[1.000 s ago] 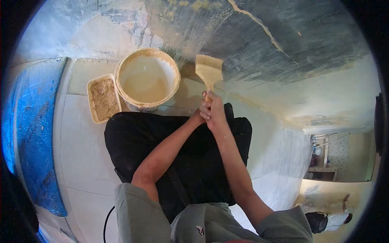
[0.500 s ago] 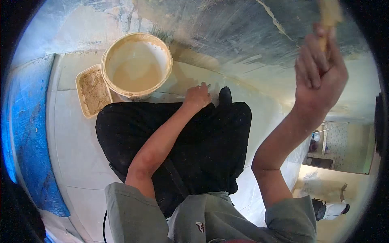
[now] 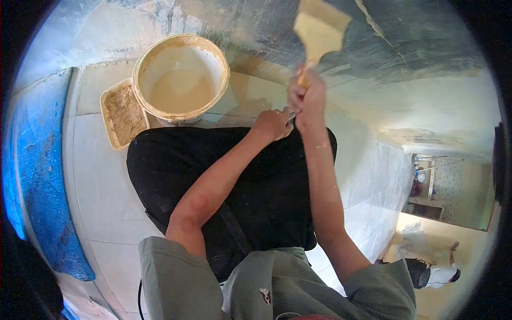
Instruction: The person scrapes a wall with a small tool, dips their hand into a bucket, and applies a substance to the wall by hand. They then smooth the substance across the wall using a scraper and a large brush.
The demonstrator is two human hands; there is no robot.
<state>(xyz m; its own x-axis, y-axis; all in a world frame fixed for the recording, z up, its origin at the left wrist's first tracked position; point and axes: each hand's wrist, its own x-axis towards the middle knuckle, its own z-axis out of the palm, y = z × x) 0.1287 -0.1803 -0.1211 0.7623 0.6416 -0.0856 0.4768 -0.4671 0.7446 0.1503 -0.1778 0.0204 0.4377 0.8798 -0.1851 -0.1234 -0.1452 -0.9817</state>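
My right hand is closed round the handle of a wide putty-coloured brush or spatula, raised in front of the stained wall. Just left of it, over my knees, my left hand is closed on a small thin tool, mostly hidden by the fingers. To the left stands a round white bucket with cloudy beige liquid inside and a crusted rim. A shallow rectangular tub of rough brown paste touches the bucket's left side.
A blue sheet lies along the far left of the tiled floor. At the far right another person reaches an arm towards a wall. Shelves with items show beyond, at the right.
My right hand has moved left and slightly down with its tool, now beside my left hand. My left hand has shifted slightly right.
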